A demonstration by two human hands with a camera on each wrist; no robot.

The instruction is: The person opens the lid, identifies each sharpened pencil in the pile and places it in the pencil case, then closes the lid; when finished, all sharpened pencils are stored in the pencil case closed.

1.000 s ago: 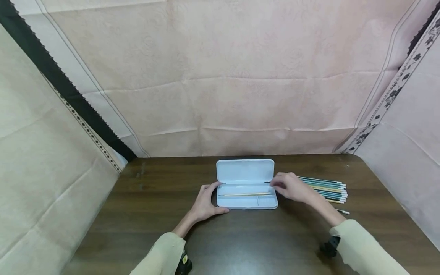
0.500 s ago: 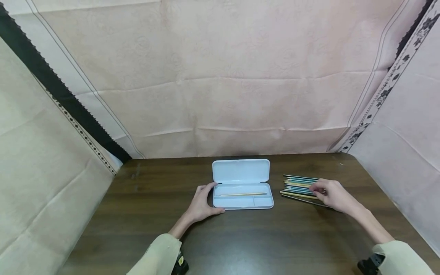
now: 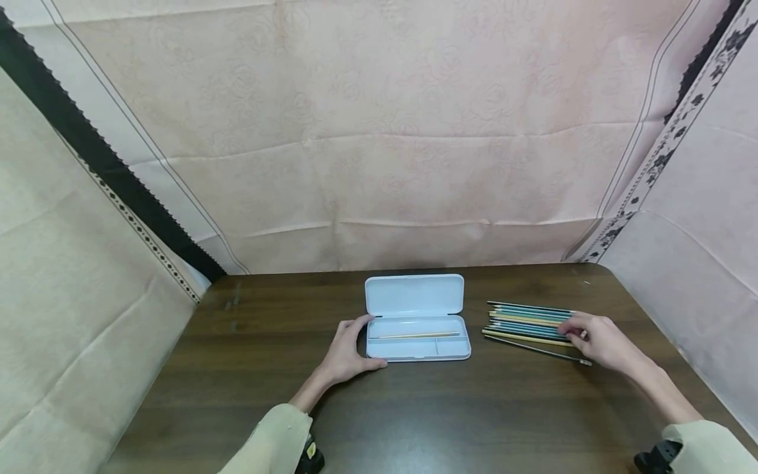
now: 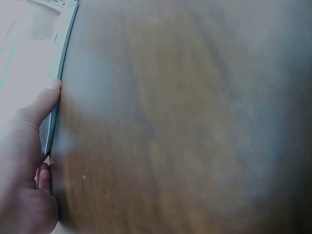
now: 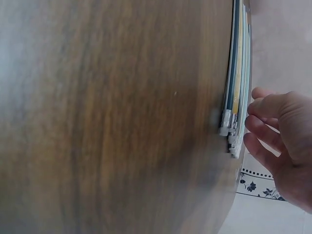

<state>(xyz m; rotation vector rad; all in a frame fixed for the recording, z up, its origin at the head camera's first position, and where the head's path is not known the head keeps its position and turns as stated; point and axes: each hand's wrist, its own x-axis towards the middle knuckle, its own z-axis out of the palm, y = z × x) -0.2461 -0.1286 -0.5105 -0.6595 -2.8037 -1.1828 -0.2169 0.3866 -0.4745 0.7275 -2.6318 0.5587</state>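
A light blue pencil case (image 3: pixel 387 350) lies with its lid raised, and one yellow pencil (image 3: pixel 417 335) is inside. My left hand (image 3: pixel 349 352) grips the case's left end, thumb at the front edge and fingers at the back; the left wrist view shows the thumb against its side. To the right, several green, blue and yellow pencils (image 3: pixel 521 322) lie side by side. My right hand (image 3: pixel 601 339) is over their eraser ends, fingers loosely bent. In the right wrist view its fingertips (image 5: pixel 254 108) are close beside the pencils; whether they touch one I cannot tell.
A dark pencil (image 3: pixel 535 349) lies at a slant in front of the row. The brown wooden table (image 3: pixel 414 421) ends at a pale cloth (image 3: pixel 414 197) hung behind it, with more cloth at both sides.
My right hand has gone from the case's right end over to the pencils, then slid right toward their eraser ends. My left hand keeps its grip on the case.
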